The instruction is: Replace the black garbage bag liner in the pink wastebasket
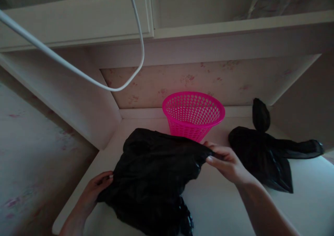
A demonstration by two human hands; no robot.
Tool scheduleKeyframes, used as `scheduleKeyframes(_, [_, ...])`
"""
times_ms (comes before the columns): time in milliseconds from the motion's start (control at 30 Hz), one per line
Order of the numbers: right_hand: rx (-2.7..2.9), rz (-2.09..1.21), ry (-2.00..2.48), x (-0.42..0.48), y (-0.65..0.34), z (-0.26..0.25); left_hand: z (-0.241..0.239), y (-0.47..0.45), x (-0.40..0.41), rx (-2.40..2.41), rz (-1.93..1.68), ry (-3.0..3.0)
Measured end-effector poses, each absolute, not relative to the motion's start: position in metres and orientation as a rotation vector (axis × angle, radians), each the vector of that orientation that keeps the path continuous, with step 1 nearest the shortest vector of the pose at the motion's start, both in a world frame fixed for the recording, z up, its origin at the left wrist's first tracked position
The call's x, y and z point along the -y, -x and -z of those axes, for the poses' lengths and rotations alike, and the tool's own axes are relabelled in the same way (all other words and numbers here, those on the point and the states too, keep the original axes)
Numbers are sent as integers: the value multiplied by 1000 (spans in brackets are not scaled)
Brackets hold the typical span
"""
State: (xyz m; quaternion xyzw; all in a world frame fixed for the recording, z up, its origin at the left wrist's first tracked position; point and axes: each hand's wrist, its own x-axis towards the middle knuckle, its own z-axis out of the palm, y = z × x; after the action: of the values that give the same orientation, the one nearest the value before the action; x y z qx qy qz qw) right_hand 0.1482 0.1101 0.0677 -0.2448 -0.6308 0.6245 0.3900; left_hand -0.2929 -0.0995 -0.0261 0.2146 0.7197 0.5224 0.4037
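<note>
A black plastic bag (153, 173) is spread between my two hands above the white surface. My left hand (95, 190) pinches its lower left edge, fingers closed on the plastic. At the upper right corner my right hand (227, 161) grips the bag between thumb and fingers. Just behind the bag stands a bright pink mesh wastebasket (193, 114), upright, its lower part partly covered by the bag. Right of my right hand lies a second black plastic bag (258, 156), knotted, with its ends sticking out.
A white cable (112, 89) hangs in a loop at the upper left. Above the white desk surface (310, 194) runs a shelf (235, 29) with clear plastic and something red on it. Side panels close in the left and right, and floral wallpaper (180, 83) covers the back.
</note>
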Motion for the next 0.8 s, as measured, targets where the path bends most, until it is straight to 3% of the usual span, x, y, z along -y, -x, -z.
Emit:
scheduleKeyframes(200, [1221, -1184, 844, -103, -158, -47, 39, 286, 88, -1776, -1372, -509])
scheduleKeyframes(333, [898, -1453, 1073, -61, -143, 6, 36, 298, 87, -1743, -1165, -424])
scheduleKeyframes(500, [1015, -1829, 1108, -16, -119, 31, 8, 305, 59, -1855, -1064, -380])
scheduleKeyframes(633, [1057, -1925, 1128, -14, -88, 24, -11, 266, 29, -1679, -956, -656])
scheduleKeyframes(800, [1204, -1799, 1266, -26, -58, 33, -8, 215, 22, -1444, -1020, -805])
